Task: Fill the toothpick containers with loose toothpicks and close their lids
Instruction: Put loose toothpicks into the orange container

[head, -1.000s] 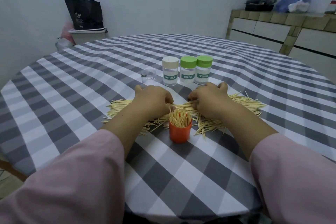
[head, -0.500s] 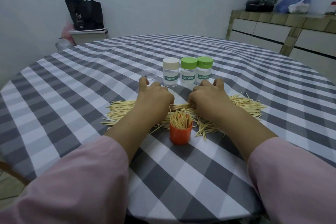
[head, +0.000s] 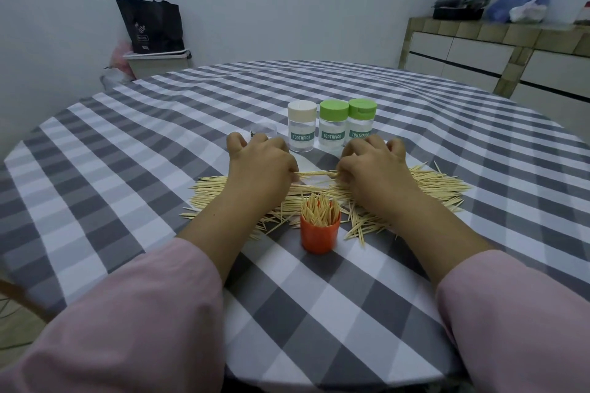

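Note:
An open orange container (head: 318,234) stands near me, packed with upright toothpicks. Behind it a wide pile of loose toothpicks (head: 437,183) lies across the checked tablecloth. My left hand (head: 260,164) and my right hand (head: 373,166) hover over the pile, fingers curled, and between them they pinch a small horizontal bundle of toothpicks (head: 316,173) by its two ends. Further back stand three closed clear containers labelled TOOTHPICK: one with a cream lid (head: 301,128) and two with green lids (head: 333,128) (head: 361,123).
A small clear cap or cup (head: 264,130) sits just beyond my left hand. The round table (head: 127,150) has its front edge close to my sleeves. A bin with a black bag (head: 150,25) stands at the back left, a tiled counter (head: 498,51) at the right.
Both hands have risen slightly from the pile and moved a little away from me, lifting a thin bundle of toothpicks stretched between them. The containers have not moved.

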